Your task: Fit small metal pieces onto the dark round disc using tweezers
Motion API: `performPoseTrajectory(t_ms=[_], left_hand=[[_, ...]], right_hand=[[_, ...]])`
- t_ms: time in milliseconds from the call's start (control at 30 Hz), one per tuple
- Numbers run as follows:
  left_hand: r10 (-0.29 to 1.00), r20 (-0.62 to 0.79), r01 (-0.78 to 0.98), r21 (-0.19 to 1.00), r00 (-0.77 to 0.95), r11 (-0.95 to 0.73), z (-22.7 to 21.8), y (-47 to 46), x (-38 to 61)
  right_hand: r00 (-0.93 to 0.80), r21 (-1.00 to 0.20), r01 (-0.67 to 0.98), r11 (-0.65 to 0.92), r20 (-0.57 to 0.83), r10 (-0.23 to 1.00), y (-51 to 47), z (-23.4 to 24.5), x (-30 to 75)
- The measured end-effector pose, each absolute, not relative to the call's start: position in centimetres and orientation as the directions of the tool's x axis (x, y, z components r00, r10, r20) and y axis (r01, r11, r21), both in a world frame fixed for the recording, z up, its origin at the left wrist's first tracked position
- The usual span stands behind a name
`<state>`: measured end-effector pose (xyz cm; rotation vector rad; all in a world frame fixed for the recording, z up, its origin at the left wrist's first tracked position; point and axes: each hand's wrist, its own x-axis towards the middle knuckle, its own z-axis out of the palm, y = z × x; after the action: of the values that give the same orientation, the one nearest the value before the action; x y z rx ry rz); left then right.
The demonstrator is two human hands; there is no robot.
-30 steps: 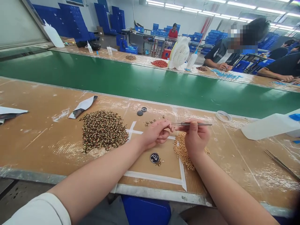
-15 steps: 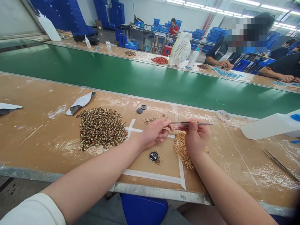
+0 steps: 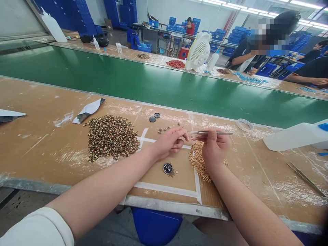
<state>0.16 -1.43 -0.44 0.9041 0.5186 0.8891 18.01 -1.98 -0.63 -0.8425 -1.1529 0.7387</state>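
Observation:
My right hand is closed around a pair of metal tweezers, whose tips point left to my left fingertips. My left hand is pinched at the tweezer tips; whatever it holds is too small to make out. Under my right hand spreads a pile of small tan beads. Left of my left hand lies a heap of small dark and cream pieces with red spots. A round black lid with white marks sits below my hands, with brown bits beside it.
Two small black discs and a few loose pieces lie beyond my hands. A white ring, a white bottle and a second pair of tweezers are on the right. A green belt runs across; co-workers sit beyond it.
My hands stay nearly in place, with the tweezer tips still at my left fingers. The view has shifted slightly. Across the belt, a co-worker's arm has risen.

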Motion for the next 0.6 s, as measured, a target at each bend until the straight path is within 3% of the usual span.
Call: performPoseTrajectory(t_ms=[600], left_hand=[[0.830, -0.077, -0.393, 0.854, 0.552, 0.340, -0.40, -1.52, 0.18]], right_hand=[[0.212, -0.862, -0.064, 0.502, 0.480, 0.851, -1.97, -0.66, 18.11]])
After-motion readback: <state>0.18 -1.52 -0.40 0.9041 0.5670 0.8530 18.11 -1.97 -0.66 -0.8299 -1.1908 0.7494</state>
